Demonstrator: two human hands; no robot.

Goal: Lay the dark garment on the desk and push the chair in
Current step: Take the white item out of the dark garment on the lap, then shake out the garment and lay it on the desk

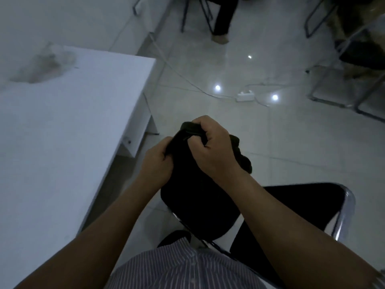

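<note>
A dark garment [193,190] hangs bunched in front of me, held up over the floor. My left hand [158,161] grips its left upper edge, and my right hand [210,147] is closed on its top, with a fold sticking out to the right. The white desk [68,126] lies to the left, its top apart from the garment. A black chair with a chrome frame [302,203] stands at the lower right, beneath my right forearm and away from the desk.
A power strip [245,96] with white cables lies on the shiny tiled floor ahead. Another person's leg and foot [220,24] and more metal-framed chairs [343,84] are at the far side. A greyish smudge [43,65] marks the desk's far end.
</note>
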